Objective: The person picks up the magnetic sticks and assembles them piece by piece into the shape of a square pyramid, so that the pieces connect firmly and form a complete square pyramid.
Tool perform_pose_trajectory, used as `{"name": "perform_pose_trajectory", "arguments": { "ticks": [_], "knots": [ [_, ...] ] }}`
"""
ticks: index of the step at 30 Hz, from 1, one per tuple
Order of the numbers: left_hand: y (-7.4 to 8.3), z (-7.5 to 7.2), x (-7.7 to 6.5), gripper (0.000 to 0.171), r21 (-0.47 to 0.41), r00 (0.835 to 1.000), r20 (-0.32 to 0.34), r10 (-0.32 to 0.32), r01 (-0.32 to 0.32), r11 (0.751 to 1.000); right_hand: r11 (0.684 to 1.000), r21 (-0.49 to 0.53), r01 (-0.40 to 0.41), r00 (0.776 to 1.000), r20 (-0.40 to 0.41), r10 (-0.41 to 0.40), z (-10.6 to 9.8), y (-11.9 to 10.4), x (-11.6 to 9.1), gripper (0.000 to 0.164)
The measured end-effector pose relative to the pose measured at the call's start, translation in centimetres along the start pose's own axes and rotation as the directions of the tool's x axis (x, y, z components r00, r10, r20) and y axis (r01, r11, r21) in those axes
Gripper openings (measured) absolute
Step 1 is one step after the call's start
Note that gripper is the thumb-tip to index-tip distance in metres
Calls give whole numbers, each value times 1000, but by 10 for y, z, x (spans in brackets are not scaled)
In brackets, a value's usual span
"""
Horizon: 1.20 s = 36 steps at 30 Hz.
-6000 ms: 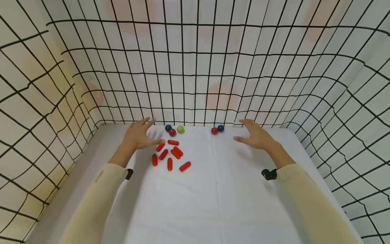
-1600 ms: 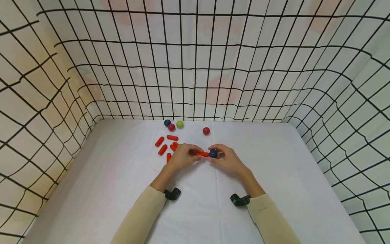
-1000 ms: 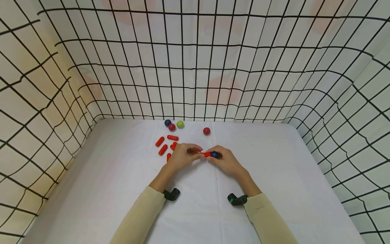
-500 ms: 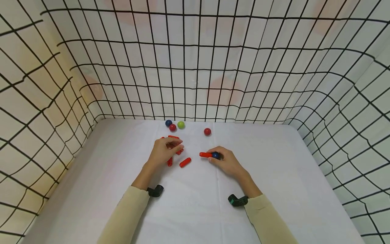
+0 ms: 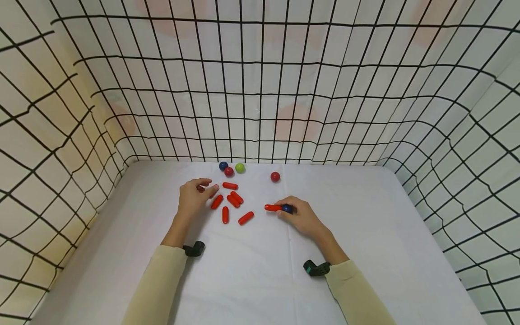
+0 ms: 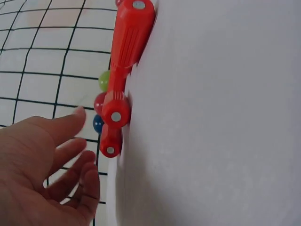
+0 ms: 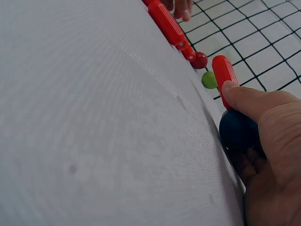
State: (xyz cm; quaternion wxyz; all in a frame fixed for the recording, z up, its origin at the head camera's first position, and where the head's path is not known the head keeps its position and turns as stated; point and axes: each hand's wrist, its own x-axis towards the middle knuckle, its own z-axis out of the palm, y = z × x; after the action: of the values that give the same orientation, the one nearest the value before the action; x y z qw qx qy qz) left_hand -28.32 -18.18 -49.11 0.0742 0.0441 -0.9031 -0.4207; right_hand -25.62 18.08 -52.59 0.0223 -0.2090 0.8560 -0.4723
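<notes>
My right hand (image 5: 302, 216) pinches a blue ball (image 5: 286, 208) with a red stick (image 5: 273, 207) end-on against it, pointing left. In the right wrist view the thumb lies on the stick (image 7: 224, 77) where it meets the ball (image 7: 235, 129). My left hand (image 5: 195, 197), fingers loosely bent and thumb apart from them, hovers at the left edge of several red sticks lying on the cloth; the nearest stick (image 5: 217, 201) is just below its thumb. Nothing shows between the fingers of the left hand (image 6: 51, 165) in the left wrist view. The sticks have silvery discs at their ends.
Behind the sticks sit a blue ball (image 5: 223, 166), a red ball (image 5: 229, 171) and a green ball (image 5: 240, 168). Another red ball (image 5: 275, 177) lies farther right. A black wire grid (image 5: 260, 108) encloses the white-covered table (image 5: 252, 280) at the back and both sides.
My left hand has let go of the red stick and moved left, past the loose sticks. The right hand has stayed in place with the blue ball and its stick.
</notes>
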Motion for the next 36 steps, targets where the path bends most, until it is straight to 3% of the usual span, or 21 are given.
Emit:
{"name": "perform_pose_trajectory", "arguments": {
  "ticks": [8,17,28,31,36],
  "knots": [
    [-8,-2,3,40,96,994,74,-79,72,993,1000,-9,-14,1000,5,14,3,3,1,25],
    [-9,0,3,37,92,990,97,-103,94,991,1000,-12,-13,1000,-4,13,3,1,1,26],
    [-5,1,5,41,100,994,91,-66,57,993,1000,-23,3,1000,-18,-3,1,0,1,25],
    [-1,4,8,42,102,996,79,-30,22,995,1000,-28,-1,1000,-19,1,1,0,0,25],
    [14,12,15,44,34,995,90,32,-35,999,1000,-26,-18,1000,-16,17,1,0,-1,26]
  ]
}}
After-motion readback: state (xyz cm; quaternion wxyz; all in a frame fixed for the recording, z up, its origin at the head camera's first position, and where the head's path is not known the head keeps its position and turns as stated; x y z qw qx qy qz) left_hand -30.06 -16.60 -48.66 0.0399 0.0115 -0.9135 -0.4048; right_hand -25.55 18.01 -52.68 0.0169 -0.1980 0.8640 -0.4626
